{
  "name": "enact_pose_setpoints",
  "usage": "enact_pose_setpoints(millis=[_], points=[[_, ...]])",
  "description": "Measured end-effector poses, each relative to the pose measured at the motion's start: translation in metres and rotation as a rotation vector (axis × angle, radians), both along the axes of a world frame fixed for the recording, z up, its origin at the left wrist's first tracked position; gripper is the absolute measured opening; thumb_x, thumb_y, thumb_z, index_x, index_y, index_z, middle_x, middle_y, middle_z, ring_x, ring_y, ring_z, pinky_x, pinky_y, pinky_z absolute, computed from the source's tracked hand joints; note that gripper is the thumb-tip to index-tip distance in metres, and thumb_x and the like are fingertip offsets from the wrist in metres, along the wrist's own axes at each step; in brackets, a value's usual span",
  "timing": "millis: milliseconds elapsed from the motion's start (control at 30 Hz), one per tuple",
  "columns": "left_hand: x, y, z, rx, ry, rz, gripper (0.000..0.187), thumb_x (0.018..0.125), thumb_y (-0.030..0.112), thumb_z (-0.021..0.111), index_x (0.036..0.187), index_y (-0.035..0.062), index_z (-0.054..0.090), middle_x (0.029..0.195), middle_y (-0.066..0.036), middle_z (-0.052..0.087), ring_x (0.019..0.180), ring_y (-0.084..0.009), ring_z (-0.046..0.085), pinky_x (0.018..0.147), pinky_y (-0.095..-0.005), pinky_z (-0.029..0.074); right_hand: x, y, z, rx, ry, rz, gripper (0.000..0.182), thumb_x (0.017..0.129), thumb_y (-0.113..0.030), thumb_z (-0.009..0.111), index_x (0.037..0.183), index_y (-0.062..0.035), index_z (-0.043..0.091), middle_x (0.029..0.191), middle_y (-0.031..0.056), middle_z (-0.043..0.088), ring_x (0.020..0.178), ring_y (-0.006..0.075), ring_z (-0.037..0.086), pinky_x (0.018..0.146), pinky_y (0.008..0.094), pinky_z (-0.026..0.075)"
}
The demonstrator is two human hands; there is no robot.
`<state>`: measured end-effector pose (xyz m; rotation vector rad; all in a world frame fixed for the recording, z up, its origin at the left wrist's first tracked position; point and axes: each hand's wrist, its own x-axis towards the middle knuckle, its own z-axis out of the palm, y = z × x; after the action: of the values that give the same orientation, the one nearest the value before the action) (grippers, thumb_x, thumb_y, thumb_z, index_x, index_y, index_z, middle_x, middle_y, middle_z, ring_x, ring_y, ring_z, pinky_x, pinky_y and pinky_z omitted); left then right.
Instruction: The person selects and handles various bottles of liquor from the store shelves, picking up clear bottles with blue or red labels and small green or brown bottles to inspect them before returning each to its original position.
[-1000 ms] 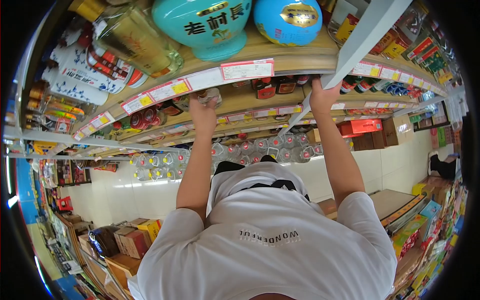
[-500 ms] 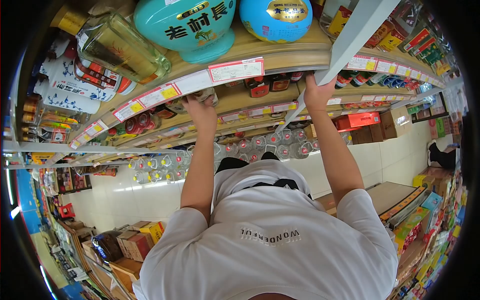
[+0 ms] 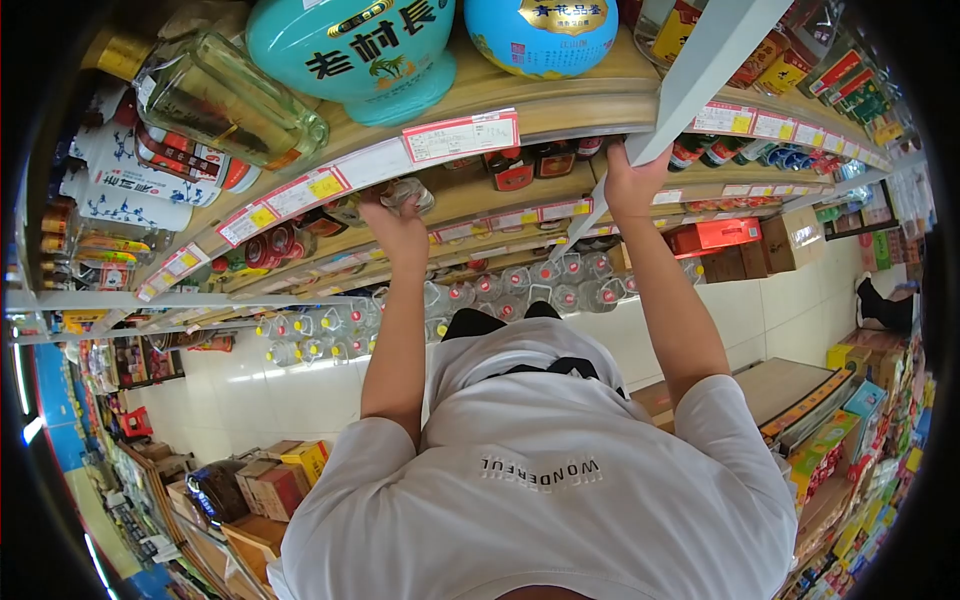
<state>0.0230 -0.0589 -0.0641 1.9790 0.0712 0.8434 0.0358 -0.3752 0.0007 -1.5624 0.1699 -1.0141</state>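
My left hand (image 3: 398, 230) reaches just under the front edge of the upper shelf (image 3: 560, 105). Its fingers are closed around a clear glass bottle (image 3: 411, 196), and part of the grip is hidden. On the right, my right hand (image 3: 634, 188) grips the white metal shelf upright (image 3: 690, 90), its fingertips hidden behind the shelf edge. Above my hands stand a large turquoise bottle (image 3: 400, 60) and a round blue bottle (image 3: 545, 35). Dark bottles with red labels (image 3: 512, 170) stand on the shelf below, between my hands.
A gold-capped glass bottle (image 3: 230, 105) stands at upper left. Price tags (image 3: 462, 136) line the shelf edges. Large clear jugs (image 3: 510, 285) stand low down near my feet. Cartons (image 3: 275, 490) lie behind on the left, and a flat cardboard box (image 3: 775, 395) on the right.
My left hand has shifted slightly left and down, and more of the glass bottle shows beside it. The view has tilted a little; my right hand stays on the upright.
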Motion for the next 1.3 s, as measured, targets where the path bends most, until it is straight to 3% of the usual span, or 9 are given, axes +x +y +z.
enact_pose_setpoints(millis=[33, 233, 333, 433, 533, 933, 1300], points=[[0.002, 0.002, -0.006, -0.102, -0.046, -0.024, 0.056, 0.075, -0.009, 0.072, 0.124, -0.0048, 0.046, 0.122, -0.022, 0.051, 0.115, -0.0361, 0.051, 0.098, -0.0437, 0.040, 0.001, 0.000, -0.001, 0.000, 0.006, 0.002, 0.040, 0.074, -0.016, 0.075, 0.102, -0.0011, 0.050, 0.088, 0.0111, 0.063, 0.079, 0.0215, 0.062, 0.075, 0.0351, 0.050], [-0.018, -0.012, 0.020, 0.124, 0.110, 0.050, 0.072, 0.078, -0.005, 0.073, 0.138, -0.0085, 0.032, 0.133, -0.025, 0.043, 0.120, -0.0374, 0.046, 0.103, -0.0434, 0.036, 0.001, -0.003, -0.005, -0.021, 0.058, -0.021, 0.041, 0.073, -0.018, 0.076, 0.100, -0.0017, 0.050, 0.087, 0.0128, 0.064, 0.079, 0.0250, 0.063, 0.075, 0.0373, 0.050], [-0.014, -0.025, 0.004, 0.024, -0.080, 0.197, 0.085, 0.078, 0.004, 0.078, 0.143, -0.0080, 0.024, 0.140, -0.027, 0.034, 0.126, -0.0396, 0.040, 0.106, -0.0454, 0.034, 0.001, -0.004, -0.005, -0.037, 0.095, -0.038, 0.041, 0.072, -0.019, 0.076, 0.099, -0.0015, 0.051, 0.087, 0.0156, 0.065, 0.081, 0.0299, 0.065, 0.076, 0.0398, 0.050], [-0.023, -0.036, 0.006, 0.161, 0.014, 0.329, 0.096, 0.078, 0.009, 0.081, 0.146, -0.0091, 0.015, 0.145, -0.029, 0.023, 0.133, -0.0417, 0.033, 0.111, -0.0484, 0.028, 0.001, -0.005, -0.006, -0.034, 0.129, -0.037, 0.041, 0.072, -0.020, 0.076, 0.099, -0.0012, 0.052, 0.089, 0.0179, 0.065, 0.083, 0.0345, 0.065, 0.076, 0.0424, 0.050], [-0.021, -0.036, -0.001, 0.259, 0.006, 0.402, 0.098, 0.076, 0.013, 0.083, 0.144, -0.0098, 0.017, 0.142, -0.031, 0.025, 0.131, -0.0454, 0.032, 0.111, -0.0525, 0.026, 0.004, -0.008, -0.012, -0.047, 0.137, -0.044, 0.041, 0.072, -0.021, 0.075, 0.100, -0.0012, 0.052, 0.089, 0.0189, 0.065, 0.084, 0.0365, 0.065, 0.076, 0.0438, 0.050], [-0.006, -0.024, -0.001, 0.222, 0.051, 0.271, 0.083, 0.076, 0.019, 0.083, 0.132, -0.0122, 0.030, 0.122, -0.028, 0.039, 0.115, -0.0466, 0.042, 0.097, -0.0502, 0.038, -0.001, -0.003, -0.004, -0.053, 0.148, -0.054, 0.039, 0.073, -0.020, 0.074, 0.098, -0.0017, 0.051, 0.088, 0.0200, 0.065, 0.083, 0.0385, 0.064, 0.075, 0.0444, 0.050], [-0.004, -0.011, 0.005, 0.268, 0.021, 0.280, 0.081, 0.081, 0.014, 0.078, 0.138, -0.0114, 0.027, 0.136, -0.032, 0.032, 0.125, -0.0501, 0.038, 0.101, -0.0513, 0.038, -0.002, -0.002, 0.001, -0.067, 0.139, -0.079, 0.038, 0.071, -0.018, 0.073, 0.097, -0.0013, 0.050, 0.085, 0.0195, 0.064, 0.080, 0.0397, 0.064, 0.073, 0.0447, 0.050]])
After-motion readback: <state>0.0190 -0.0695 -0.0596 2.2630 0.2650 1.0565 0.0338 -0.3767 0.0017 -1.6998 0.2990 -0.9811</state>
